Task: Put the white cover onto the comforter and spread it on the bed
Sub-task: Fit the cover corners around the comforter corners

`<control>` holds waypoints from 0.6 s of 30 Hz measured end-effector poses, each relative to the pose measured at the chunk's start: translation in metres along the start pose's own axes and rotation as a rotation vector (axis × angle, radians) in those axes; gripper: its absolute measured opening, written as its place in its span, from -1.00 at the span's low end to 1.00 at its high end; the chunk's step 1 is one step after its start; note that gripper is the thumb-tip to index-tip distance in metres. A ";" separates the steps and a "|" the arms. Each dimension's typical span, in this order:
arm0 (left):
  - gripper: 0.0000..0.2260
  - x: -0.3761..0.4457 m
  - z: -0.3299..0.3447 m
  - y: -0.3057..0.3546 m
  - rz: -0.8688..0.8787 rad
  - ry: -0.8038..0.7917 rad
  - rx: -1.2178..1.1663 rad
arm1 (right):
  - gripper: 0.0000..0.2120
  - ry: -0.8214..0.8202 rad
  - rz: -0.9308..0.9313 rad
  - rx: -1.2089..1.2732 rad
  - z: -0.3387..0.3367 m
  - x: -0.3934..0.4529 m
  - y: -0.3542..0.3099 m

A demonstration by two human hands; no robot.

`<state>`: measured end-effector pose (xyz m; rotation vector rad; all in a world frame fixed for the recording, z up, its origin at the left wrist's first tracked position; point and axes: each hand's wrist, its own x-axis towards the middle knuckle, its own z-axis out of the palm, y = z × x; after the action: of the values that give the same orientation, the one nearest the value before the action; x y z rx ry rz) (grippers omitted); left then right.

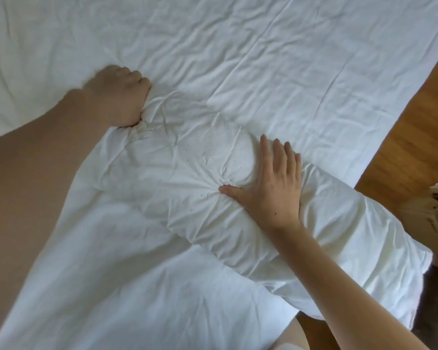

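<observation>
Mid-covering step: at frame centre, the puffy white quilted comforter [213, 198] lies bunched on the wrinkled white fabric cover [263, 59], left hand [119, 97] fisted in cloth, right hand [271, 183] pressing flat and empty; next, presumably, drawing cover over the bundle.

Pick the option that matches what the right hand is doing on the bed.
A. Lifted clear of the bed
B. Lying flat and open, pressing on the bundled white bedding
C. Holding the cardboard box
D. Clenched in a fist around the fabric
B: the right hand lies palm-down, fingers spread, on the bundled white bedding.
</observation>
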<state>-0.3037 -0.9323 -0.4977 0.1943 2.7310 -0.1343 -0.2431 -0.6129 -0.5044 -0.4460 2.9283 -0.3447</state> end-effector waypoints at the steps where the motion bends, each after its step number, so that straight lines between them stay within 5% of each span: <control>1: -0.82 -0.002 -0.004 0.003 -0.037 0.030 0.006 | 0.12 -0.003 0.009 -0.004 -0.001 0.001 0.003; 5: -0.92 -0.011 0.006 0.011 -0.146 0.147 0.013 | 0.10 -0.006 0.042 -0.025 -0.003 0.005 0.016; 12: -0.80 -0.028 0.010 0.015 -0.251 0.298 -0.038 | -0.33 0.129 0.006 0.039 0.002 0.008 0.014; 18: -0.79 -0.036 0.024 0.013 -0.291 0.373 -0.061 | -0.42 0.248 -0.037 0.076 0.010 -0.003 0.011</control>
<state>-0.2603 -0.9263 -0.5062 -0.2197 3.1163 -0.1034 -0.2414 -0.6041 -0.5167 -0.4788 3.1351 -0.5514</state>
